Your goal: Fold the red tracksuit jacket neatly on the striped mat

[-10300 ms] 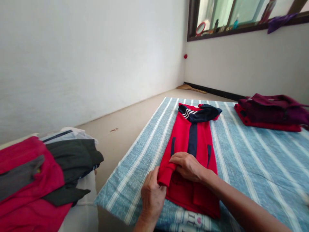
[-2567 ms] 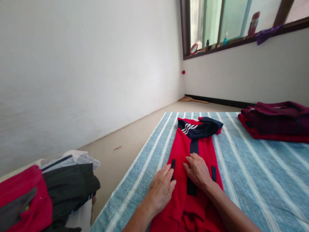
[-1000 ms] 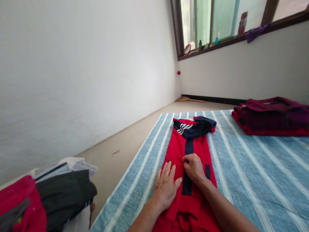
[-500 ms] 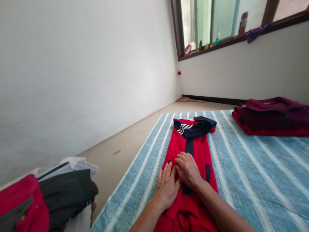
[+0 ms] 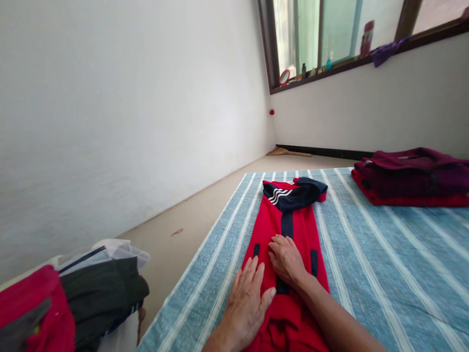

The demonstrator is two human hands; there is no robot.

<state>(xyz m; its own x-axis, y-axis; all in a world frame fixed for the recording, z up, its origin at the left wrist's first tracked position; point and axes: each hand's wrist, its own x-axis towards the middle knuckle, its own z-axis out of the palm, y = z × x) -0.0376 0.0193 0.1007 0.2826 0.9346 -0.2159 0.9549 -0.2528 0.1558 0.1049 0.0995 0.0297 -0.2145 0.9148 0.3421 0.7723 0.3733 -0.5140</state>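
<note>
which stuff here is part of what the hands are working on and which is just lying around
In hand:
- red garment with navy stripe, flat on the striped blue cloth
- left hand and right hand, both pressed flat on it

Lying about:
- folded maroon and red stack, far right
- red and dark clothes pile, lower left
- items on the window sill

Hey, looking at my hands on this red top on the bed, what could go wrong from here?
The red top is bunched near its lower end, by the left hand; pressing there may set creases. The navy sleeve lies loosely folded across the far end and could slide off if the cloth shifts. Both flat hands, the right hand included, may drag the striped blue sheet and ruck it underneath.
</note>
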